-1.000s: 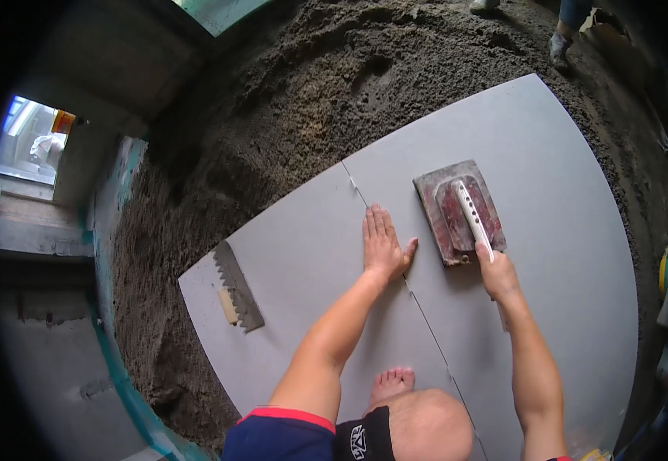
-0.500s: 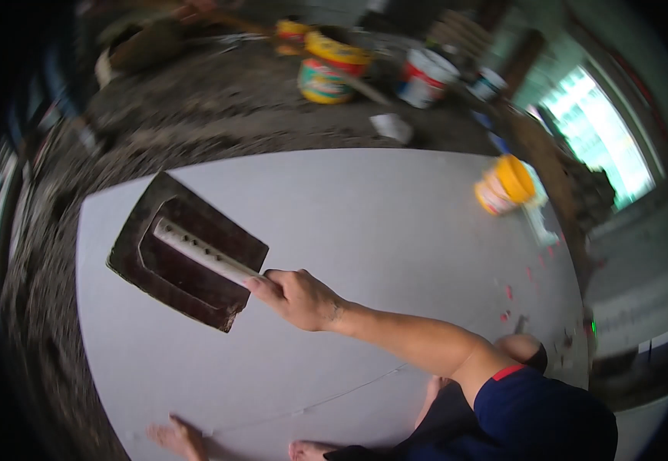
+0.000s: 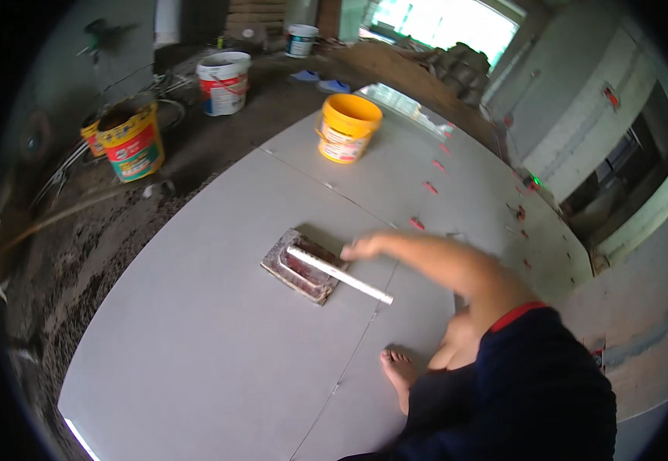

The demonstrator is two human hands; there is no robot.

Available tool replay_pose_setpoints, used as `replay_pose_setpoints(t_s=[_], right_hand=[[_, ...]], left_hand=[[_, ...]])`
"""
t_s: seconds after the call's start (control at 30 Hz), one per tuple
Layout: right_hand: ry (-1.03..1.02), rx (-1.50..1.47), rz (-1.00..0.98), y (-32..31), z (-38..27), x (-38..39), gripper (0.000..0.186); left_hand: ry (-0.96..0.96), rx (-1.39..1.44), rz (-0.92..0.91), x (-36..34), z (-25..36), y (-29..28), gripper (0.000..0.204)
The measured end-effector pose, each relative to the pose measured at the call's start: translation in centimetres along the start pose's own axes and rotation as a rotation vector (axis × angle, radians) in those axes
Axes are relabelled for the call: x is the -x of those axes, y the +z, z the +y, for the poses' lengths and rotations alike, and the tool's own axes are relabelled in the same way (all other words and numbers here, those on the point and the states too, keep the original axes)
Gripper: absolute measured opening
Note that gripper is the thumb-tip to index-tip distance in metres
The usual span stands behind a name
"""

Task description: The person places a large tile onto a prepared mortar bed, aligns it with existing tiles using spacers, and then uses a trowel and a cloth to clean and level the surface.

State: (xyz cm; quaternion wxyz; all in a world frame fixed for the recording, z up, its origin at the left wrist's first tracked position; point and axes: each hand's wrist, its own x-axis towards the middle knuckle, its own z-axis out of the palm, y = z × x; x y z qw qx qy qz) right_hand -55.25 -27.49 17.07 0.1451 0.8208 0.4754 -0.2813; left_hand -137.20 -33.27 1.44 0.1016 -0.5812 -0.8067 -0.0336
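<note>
A rectangular dark board tool (image 3: 299, 270) with a long pale handle (image 3: 353, 283) lies on a large grey floor tile (image 3: 196, 323). It resembles a tile-tamping paddle, and its handle reaches over a tile joint on the right. My right hand (image 3: 365, 247) is just beyond the handle, near the board's right corner, and appears apart from the tool. Motion smears its fingers, which look stretched toward the left with nothing in them. My left hand is out of the picture. My bare foot (image 3: 401, 375) rests on the tiles at the lower middle.
A yellow bucket (image 3: 347, 129) stands on the tiles ahead. Red tile clips (image 3: 417, 223) dot the joints at right. Beyond the tiled edge, on rough floor, are a white bucket (image 3: 224, 84), a red-and-yellow bucket (image 3: 130, 142) and blue slippers (image 3: 334, 86). A sand heap (image 3: 388, 65) lies farther back.
The tool has gone from raised in my right hand to down on the tile, with the hand off its handle. My left hand has left view. The view has swung toward the right.
</note>
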Motion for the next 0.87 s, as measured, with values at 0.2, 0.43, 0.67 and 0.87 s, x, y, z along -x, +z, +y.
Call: replay_pose_setpoints(t_s=[0.2,0.43,0.67,0.87], right_hand=[[0.425,-0.693,0.790,-2.8,26.5,15.1,0.043],[0.951,-1.191,0.438,21.3,31.5,29.8,0.024],[1.219,-1.401,0.507,33.2,30.4,32.2,0.022],[0.958,-0.732,-0.323,44.5,31.1,40.9,0.039]], left_hand=[[0.195,0.247,-0.223,-4.4,6.3,-1.1,0.082],[0.956,-0.061,-0.668,-11.6,25.4,-8.5,0.090],[1.469,-0.270,-0.552,-3.6,43.9,-12.4,0.096],[1.259,-0.175,-0.704,9.3,50.6,-10.1,0.127]])
